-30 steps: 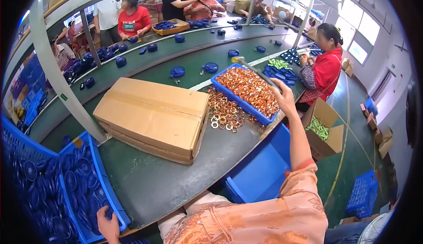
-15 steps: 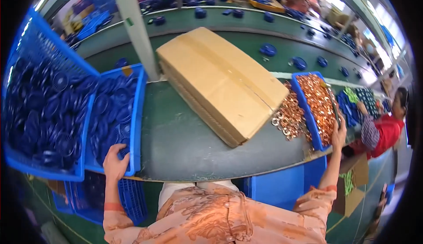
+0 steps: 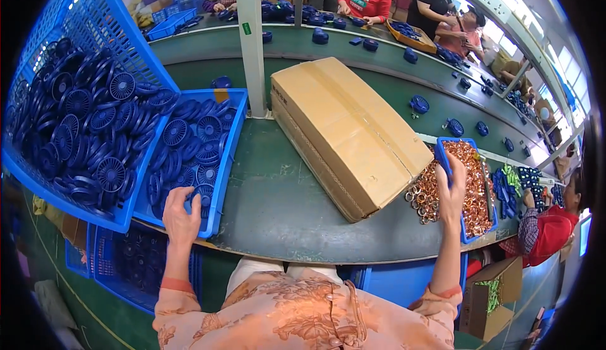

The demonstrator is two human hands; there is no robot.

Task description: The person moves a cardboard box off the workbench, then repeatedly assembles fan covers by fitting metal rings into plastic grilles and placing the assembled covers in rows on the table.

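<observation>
My left hand hovers over the near end of a shallow blue tray, thumb and fingers apart. Next to its fingertips lies a round blue slotted grille, one of several in that tray. Across the table, my right hand reaches over the left wall of another blue tray, fingers stretched and nothing seen in them. Shiny copper-coloured rings fill this tray, and a loose heap of rings lies against its left side. A long dark strip rests along its right side.
A closed cardboard box stands slanted mid-table. At the left, a big blue crate brims with blue grilles. A pale post rises behind the table. Blue round parts sit on the green conveyor. A co-worker in red is at the right.
My right hand has left the right side of the ring tray and moved left to its left wall. My left hand stays by the grille tray, its fingers lifted slightly. The view has shifted.
</observation>
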